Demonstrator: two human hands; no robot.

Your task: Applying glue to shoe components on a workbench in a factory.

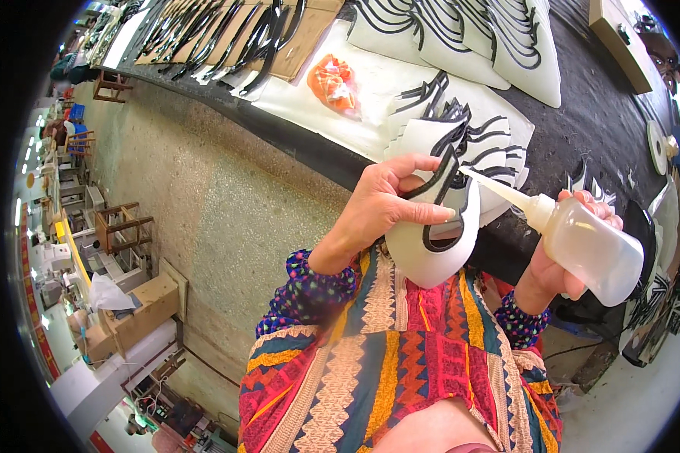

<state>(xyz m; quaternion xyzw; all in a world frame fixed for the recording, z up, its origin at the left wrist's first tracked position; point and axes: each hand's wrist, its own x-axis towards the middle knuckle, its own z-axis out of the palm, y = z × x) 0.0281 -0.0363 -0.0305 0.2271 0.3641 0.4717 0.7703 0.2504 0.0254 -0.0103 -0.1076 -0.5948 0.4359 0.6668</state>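
My left hand (378,205) pinches a white shoe upper piece (429,260) with black edging, held upright over my lap, thumb on the near side. In my right hand (549,263) is a translucent squeeze bottle (597,249), tilted so its long white nozzle (499,186) points left. The nozzle tip is at the black edging near the top of the piece; whether liquid comes out is too small to tell. Just behind, a fanned stack of similar white pieces (495,140) with black edging lies on white sheeting on the table.
The dark worktable (582,113) carries larger white pieces with black curves (533,53), black strips (227,34) on brown cardboard and an orange bag (334,84). A white roll (656,147) is at the right. Wooden stools (121,226) stand on the floor at left.
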